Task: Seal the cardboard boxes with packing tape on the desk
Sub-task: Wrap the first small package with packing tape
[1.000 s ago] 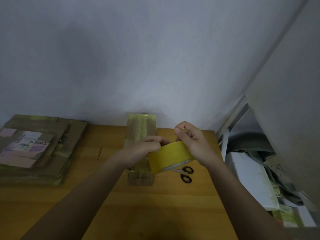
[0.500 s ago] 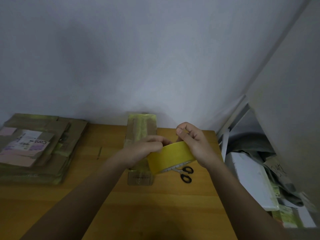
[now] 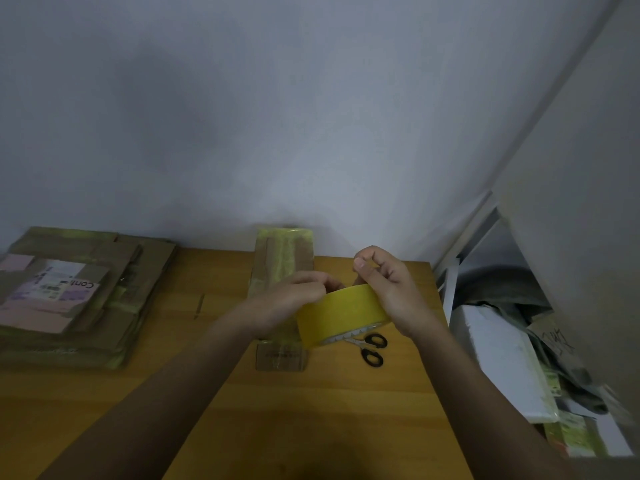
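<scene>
A yellow roll of packing tape (image 3: 341, 315) is held above the wooden desk (image 3: 311, 410) between both hands. My left hand (image 3: 291, 299) grips the roll's left side, its fingertips curled at the top edge. My right hand (image 3: 388, 289) holds the right side, with thumb and curled fingers at the upper rim. Behind the hands lies a long narrow cardboard box (image 3: 282, 265) with yellow tape along its top, partly hidden by my left hand. A stack of flattened cardboard boxes (image 3: 76, 299) with labels sits at the desk's left.
Black-handled scissors (image 3: 372, 348) lie on the desk just below the roll. The desk ends at the wall behind. Right of the desk is a shelf or bin with a white slab (image 3: 502, 355), grey cloth and papers.
The roll and both hands stay in nearly the same place; the roll has tilted slightly and my right fingers have shifted a little on its rim.
</scene>
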A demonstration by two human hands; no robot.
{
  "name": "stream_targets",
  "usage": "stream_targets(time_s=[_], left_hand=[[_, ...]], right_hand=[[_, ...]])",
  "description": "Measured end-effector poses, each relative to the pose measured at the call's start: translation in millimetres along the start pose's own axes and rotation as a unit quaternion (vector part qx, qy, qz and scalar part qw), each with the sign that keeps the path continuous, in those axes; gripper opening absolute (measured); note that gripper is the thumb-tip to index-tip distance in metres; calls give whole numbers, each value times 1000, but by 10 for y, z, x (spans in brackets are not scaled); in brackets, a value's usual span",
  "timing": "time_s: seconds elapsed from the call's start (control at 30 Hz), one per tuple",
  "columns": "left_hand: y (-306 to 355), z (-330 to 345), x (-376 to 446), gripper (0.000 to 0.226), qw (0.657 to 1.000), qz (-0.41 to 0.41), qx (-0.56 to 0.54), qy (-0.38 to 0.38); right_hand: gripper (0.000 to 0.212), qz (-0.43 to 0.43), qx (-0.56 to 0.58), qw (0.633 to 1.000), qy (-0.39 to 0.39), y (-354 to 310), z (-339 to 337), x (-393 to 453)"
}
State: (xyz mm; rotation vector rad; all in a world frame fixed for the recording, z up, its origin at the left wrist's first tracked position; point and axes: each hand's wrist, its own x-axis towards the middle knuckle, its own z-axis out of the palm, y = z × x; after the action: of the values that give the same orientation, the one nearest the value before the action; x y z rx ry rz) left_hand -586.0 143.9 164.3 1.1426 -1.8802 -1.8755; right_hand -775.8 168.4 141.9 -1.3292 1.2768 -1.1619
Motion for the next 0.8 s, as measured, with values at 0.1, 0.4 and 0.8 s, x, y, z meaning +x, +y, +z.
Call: stream_targets(time_s=[0.1, 0.4, 0.8], left_hand=[[45, 15, 16, 41, 1000, -15, 0, 7], [136, 52, -25, 43, 999, -38, 22, 33], [113, 28, 12, 14, 996, -53, 38, 55]], right_hand=[[18, -1, -3, 1000, 3, -7, -9, -5], [17, -3, -7, 1000, -1, -47, 42, 9], [20, 13, -29, 999, 24, -55, 103, 3]])
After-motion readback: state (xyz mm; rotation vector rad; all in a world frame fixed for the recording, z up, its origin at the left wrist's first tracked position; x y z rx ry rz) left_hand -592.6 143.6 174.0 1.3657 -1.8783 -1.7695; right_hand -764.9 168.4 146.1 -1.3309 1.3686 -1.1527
